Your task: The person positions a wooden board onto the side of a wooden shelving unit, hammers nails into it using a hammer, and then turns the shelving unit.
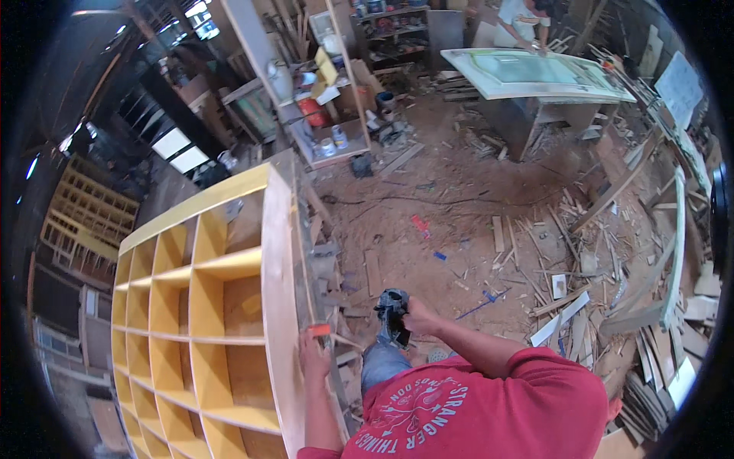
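Note:
My right hand (418, 315) is closed around a black and grey handheld power tool (391, 310), held above my thigh. The tool's exact kind is hard to tell. My left hand (314, 356) rests at the side panel of a large shelf unit, its fingers curled by a small orange-red item (319, 330) whose kind I cannot make out. The wooden shelf unit (278, 283) stands at my left, with several square yellow compartments facing away from me. A thin wooden strip (302, 252) runs along its near side.
A second yellow compartment unit (95, 199) stands far left. Shelves with cans and containers (329, 153) are at the back. A person (522, 27) works at a pale green door-like panel (535, 74) on a table. Wood scraps (566, 252) and a dark cable (428, 200) litter the floor.

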### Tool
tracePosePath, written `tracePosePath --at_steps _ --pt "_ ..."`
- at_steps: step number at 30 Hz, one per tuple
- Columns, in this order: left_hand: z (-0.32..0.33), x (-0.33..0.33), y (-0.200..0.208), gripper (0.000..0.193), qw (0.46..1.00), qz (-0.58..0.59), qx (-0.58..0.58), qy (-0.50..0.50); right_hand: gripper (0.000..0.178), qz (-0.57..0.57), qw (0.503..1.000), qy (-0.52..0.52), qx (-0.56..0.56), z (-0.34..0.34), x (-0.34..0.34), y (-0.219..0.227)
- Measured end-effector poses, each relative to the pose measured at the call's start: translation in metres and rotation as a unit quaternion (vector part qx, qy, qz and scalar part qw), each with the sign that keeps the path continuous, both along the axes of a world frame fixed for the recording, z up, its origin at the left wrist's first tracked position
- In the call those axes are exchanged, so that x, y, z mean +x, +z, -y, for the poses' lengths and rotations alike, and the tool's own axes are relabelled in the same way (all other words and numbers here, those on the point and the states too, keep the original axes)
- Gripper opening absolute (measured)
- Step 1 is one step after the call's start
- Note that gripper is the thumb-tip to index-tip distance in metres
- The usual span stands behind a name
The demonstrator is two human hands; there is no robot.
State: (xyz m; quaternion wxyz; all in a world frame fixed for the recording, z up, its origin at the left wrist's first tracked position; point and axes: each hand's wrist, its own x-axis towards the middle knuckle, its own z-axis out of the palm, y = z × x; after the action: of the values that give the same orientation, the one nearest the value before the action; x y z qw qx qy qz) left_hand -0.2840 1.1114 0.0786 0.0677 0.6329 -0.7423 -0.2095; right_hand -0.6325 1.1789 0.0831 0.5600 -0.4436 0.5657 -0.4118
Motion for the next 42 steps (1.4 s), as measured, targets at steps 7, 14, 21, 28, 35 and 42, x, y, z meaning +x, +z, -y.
tracePosePath --at_steps 7,14,21,28,35,42 --pt "0.096 0.028 -0.098 0.085 0.983 0.077 -0.082 -0.144 0.048 -0.096 0.983 -0.11 -0.113 0.134 -0.032 -0.003" --pt "0.126 0.025 -0.104 0.068 0.982 0.087 -0.046 -0.162 0.05 -0.156 0.985 -0.048 0.06 0.284 -0.024 0.115" --pt "0.143 0.018 -0.103 0.029 0.983 0.107 0.004 -0.149 0.042 -0.112 0.989 0.033 -0.096 0.409 -0.024 0.015" --pt "0.211 -0.033 -0.042 0.03 0.996 -0.048 0.065 -0.032 0.037 -0.068 0.974 0.215 -0.025 0.515 -0.03 -0.026" --pt "0.365 -0.152 0.097 0.036 0.947 -0.208 0.218 0.109 0.04 -0.02 0.94 0.336 -0.051 0.622 -0.074 0.002" --pt "0.496 -0.204 0.167 0.042 0.786 -0.502 0.204 0.298 0.035 0.007 0.929 0.355 -0.103 0.706 -0.102 0.023"
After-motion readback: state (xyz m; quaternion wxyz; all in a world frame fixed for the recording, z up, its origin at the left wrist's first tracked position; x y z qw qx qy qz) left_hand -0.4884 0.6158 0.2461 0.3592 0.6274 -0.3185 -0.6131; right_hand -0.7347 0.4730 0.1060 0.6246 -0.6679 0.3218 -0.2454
